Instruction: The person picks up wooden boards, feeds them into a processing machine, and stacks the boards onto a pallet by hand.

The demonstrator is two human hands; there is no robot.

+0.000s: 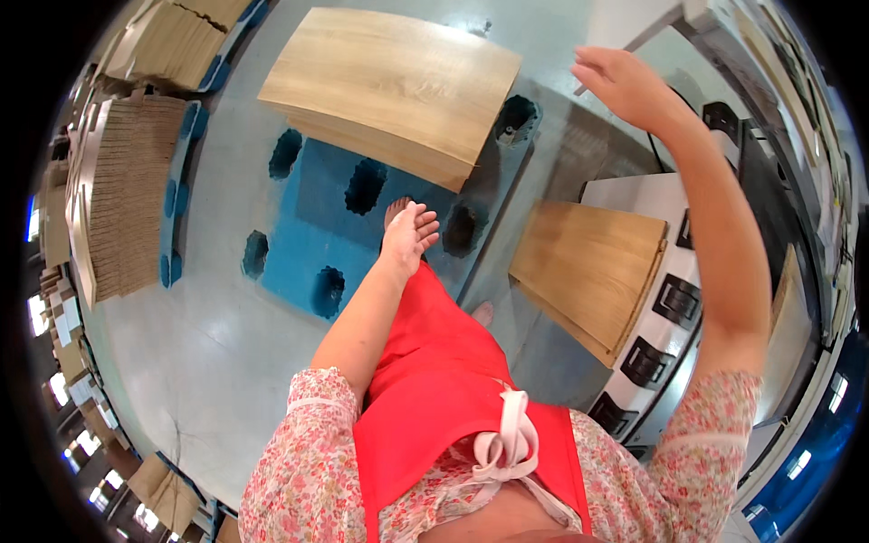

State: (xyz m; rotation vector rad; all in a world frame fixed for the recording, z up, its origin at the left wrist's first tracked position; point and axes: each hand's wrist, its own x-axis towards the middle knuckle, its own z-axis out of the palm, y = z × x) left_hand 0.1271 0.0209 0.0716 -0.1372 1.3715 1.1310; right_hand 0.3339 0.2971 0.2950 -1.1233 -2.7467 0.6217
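Note:
My left hand [412, 239] is held out over the blue plastic pallet [299, 224], fingers apart and nothing in them. Just beyond it lies a stack of wood-grain panels [394, 86] on the far part of that pallet. My right hand [625, 89] is raised at the far right, its fingers stretched out and holding nothing. It appears near a grey metal frame [656, 29]; whether they touch I cannot tell. A second, smaller stack of wood-grain panels [593, 267] stands between my right arm and the pallet, against a white machine side.
The white machine [634, 192] with black fittings [677, 300] runs along my right. On the left, tall stacks of brown boards [136, 195] stand on blue pallets [172, 226]. Several round openings pierce the pallet near my feet. Grey floor [213, 335] spreads to the left.

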